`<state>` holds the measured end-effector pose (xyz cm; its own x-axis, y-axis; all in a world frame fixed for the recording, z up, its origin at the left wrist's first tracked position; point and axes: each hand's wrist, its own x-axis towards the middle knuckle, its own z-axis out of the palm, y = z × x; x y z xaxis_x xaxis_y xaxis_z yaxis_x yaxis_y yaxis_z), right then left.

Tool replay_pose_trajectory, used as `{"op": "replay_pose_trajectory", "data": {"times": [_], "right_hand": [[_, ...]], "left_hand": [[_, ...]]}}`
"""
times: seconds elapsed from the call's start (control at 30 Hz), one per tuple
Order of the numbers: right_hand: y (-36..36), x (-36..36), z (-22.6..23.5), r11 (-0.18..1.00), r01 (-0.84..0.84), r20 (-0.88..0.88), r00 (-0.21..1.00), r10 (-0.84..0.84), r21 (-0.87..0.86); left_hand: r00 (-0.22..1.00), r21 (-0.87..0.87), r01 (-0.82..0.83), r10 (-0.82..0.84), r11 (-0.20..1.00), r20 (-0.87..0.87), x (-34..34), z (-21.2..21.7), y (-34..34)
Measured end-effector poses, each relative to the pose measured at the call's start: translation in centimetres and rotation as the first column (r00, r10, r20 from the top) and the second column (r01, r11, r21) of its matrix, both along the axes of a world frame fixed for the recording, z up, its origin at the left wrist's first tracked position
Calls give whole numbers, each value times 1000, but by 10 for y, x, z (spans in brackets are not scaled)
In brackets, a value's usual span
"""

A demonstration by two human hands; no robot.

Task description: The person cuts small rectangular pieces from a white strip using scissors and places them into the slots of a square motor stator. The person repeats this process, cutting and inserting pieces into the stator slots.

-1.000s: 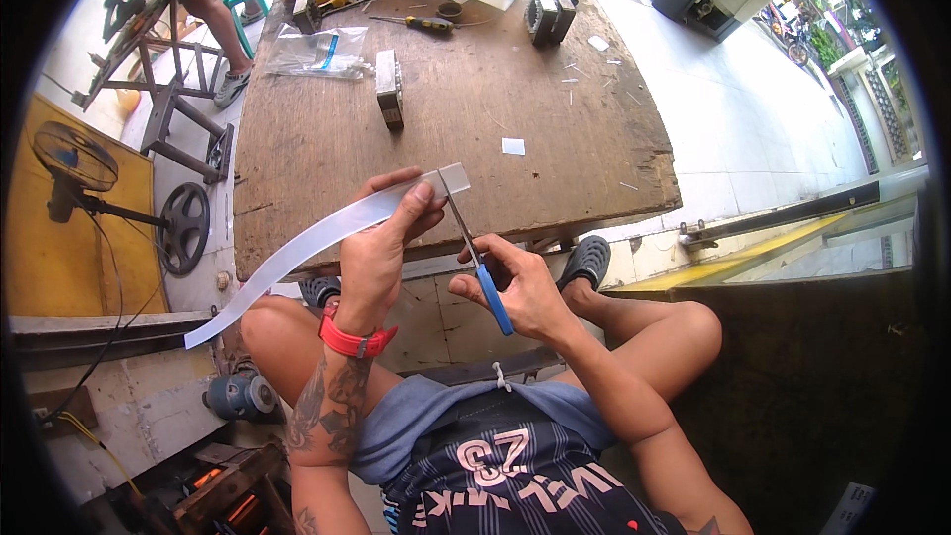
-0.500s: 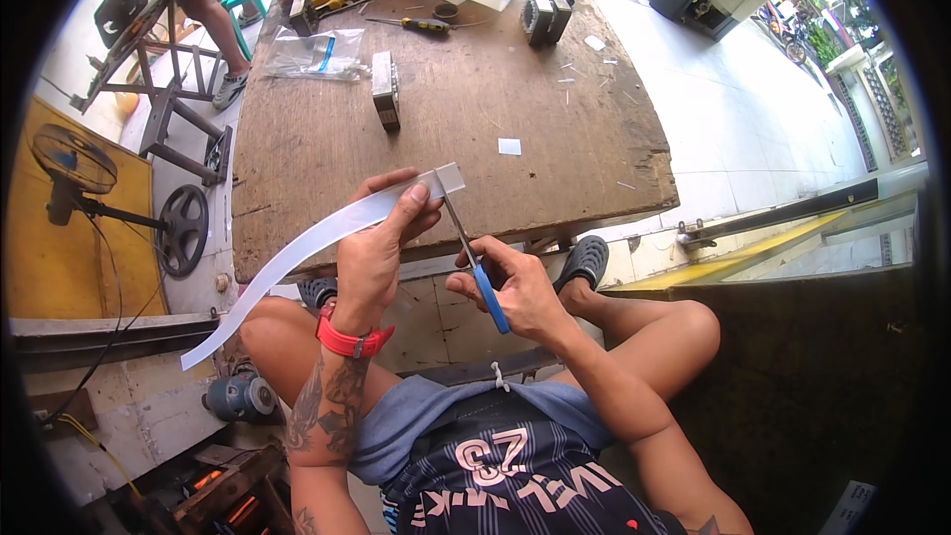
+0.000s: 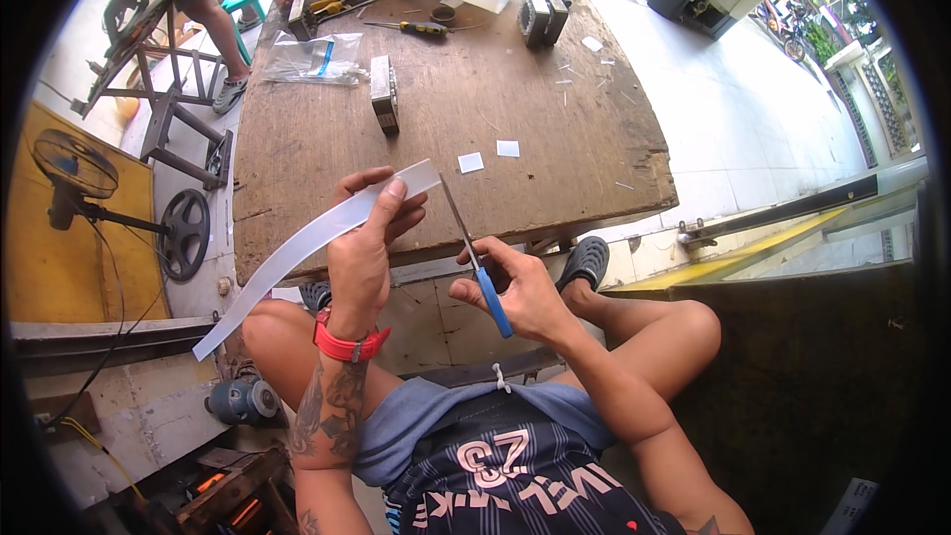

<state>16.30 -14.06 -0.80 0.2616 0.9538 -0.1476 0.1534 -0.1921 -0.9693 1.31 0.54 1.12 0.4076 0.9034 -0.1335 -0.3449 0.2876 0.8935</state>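
Whitish strip [image 3: 297, 249], one end above the wooden table [image 3: 575, 168], sits pinched between thumb and fingers of the left hand [image 3: 369, 228]; the right hand [image 3: 525, 289], half-curled, grips blue-handled scissors [image 3: 489, 295] across the table's near edge, and two white squares [image 3: 470, 163] lie on the table!

The table [image 3: 575, 173] was brown; on it, two squares [image 3: 471, 163] were white, a screwdriver [image 3: 426, 29] yellow-and-black. At its near edge, the strip [image 3: 297, 250] was milky white, the scissors [image 3: 486, 285] blue-handled. Nearer than the table, the wristband [image 3: 342, 346] was red, the shirt [image 3: 555, 443] black with grey stripes.
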Motion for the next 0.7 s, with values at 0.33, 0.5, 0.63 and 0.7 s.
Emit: {"op": "replay_pose_trajectory", "data": {"times": [0.33,0.5,0.63,0.7], "right_hand": [[5,-2,3,999,-23,21,1000,24,-37],[4,-2,3,999,-22,11,1000,22,-32],[5,-3,2,998,-23,0,1000,23,-57],[6,-4,0,995,-24,-1,1000,24,-93]], "left_hand": [[998,14,56,-56,998,-22,2,-3,-4],[998,0,56,-56,998,-32,3,-3,-5],[998,-10,57,-57,998,-36,3,-3,-5],[998,-5,55,-55,998,-31,3,-3,-5]]}}
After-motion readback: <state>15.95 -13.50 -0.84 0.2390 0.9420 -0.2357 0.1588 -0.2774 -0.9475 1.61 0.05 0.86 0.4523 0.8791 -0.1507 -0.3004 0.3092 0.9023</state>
